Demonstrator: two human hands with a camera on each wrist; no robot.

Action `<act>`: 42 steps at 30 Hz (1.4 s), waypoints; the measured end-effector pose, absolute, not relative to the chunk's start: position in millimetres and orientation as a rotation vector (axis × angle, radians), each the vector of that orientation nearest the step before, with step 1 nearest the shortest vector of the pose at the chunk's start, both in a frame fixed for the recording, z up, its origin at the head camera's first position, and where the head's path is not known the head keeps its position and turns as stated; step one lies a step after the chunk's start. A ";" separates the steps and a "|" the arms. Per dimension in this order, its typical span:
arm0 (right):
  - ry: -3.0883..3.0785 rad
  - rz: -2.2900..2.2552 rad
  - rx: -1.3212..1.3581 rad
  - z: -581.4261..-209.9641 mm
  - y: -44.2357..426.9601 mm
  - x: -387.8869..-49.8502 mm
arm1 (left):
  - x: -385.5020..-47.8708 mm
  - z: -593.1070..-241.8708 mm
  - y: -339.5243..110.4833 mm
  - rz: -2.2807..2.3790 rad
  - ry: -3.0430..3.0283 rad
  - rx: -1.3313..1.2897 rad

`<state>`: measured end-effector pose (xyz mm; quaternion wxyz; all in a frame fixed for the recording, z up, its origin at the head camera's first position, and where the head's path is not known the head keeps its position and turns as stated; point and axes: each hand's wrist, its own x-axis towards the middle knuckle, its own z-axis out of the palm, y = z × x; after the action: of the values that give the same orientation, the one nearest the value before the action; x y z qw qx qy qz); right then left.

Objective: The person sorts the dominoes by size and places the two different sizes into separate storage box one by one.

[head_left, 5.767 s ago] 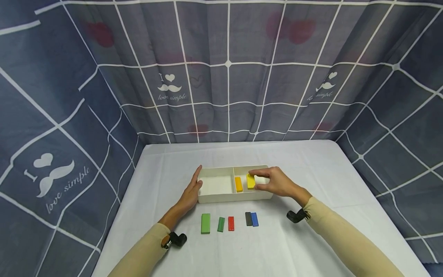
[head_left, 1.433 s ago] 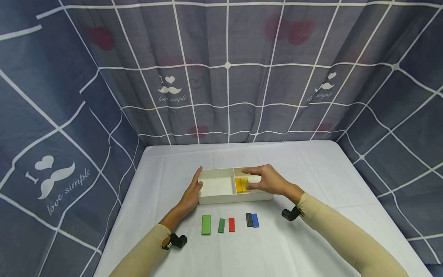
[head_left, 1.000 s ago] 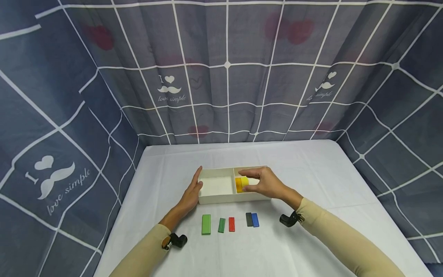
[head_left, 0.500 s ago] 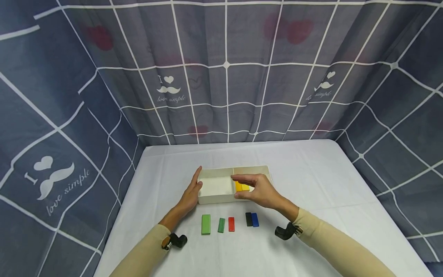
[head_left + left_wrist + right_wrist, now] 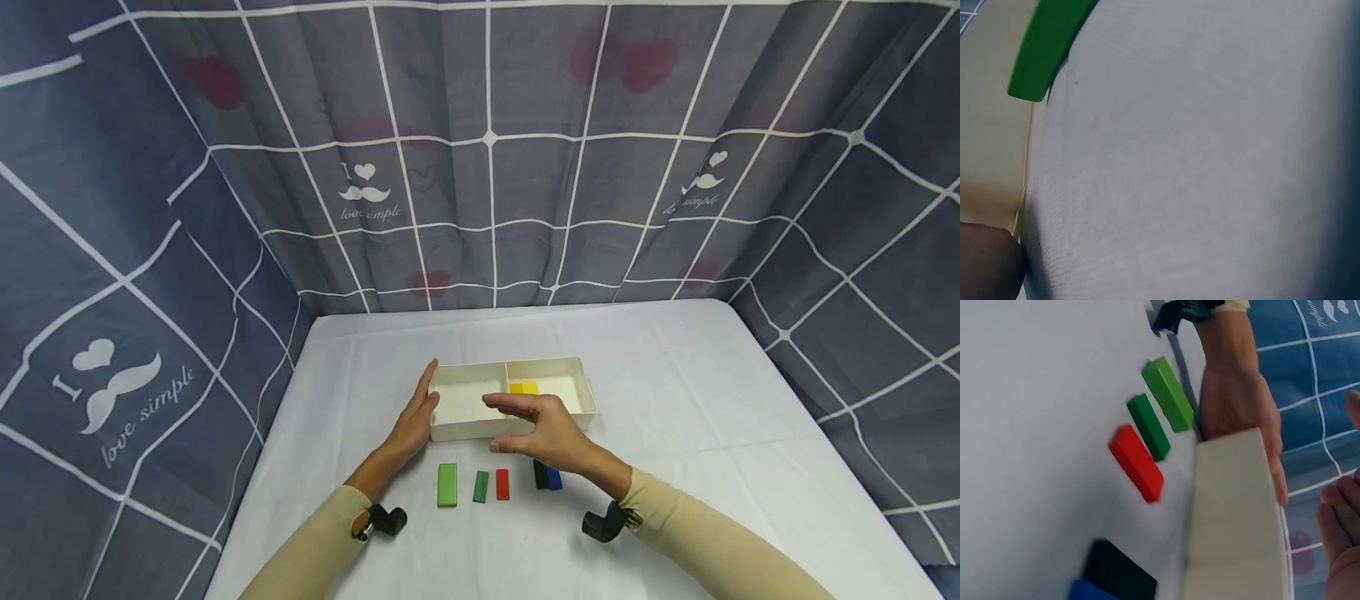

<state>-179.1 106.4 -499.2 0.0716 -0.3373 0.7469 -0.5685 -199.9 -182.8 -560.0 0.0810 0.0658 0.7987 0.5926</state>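
A cream two-compartment box lies lengthwise on the table. My left hand rests along its left end, fingers straight against the wall; the right wrist view shows this hand touching the box too. My right hand hovers over the front wall, thumb and straight fingers apart, holding nothing. Behind its fingers, in the right compartment, an orange-yellow block and a yellow block sit side by side, partly hidden. In front of the box lie a light green block, a dark green block and a red block.
Below the right hand, a black block and a blue block lie side by side, partly covered by it. A white cloth covers the table. Dark checked curtains hang behind and at both sides.
The right hand set the yellow block against the orange-yellow one, let go, and drew back toward the front of the box. The left hand stayed at the box's left end.
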 end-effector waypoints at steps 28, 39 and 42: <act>2.329 -1.517 -1.177 -558.0 68.2 -152.8 | -199.0 -557.3 -183.5 1.775 2.394 0.208; 2.405 -1.393 -1.266 -570.0 56.3 -144.2 | -199.5 -558.3 -183.6 1.788 2.380 0.226; 2.430 -1.372 -1.279 -573.5 54.6 -143.3 | -199.8 -558.6 -183.6 1.787 2.380 0.220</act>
<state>-143.3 54.6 -573.5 0.0360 -0.4165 0.7911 -0.4466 -199.8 -183.6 -558.6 0.0783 0.0734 0.7951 0.5969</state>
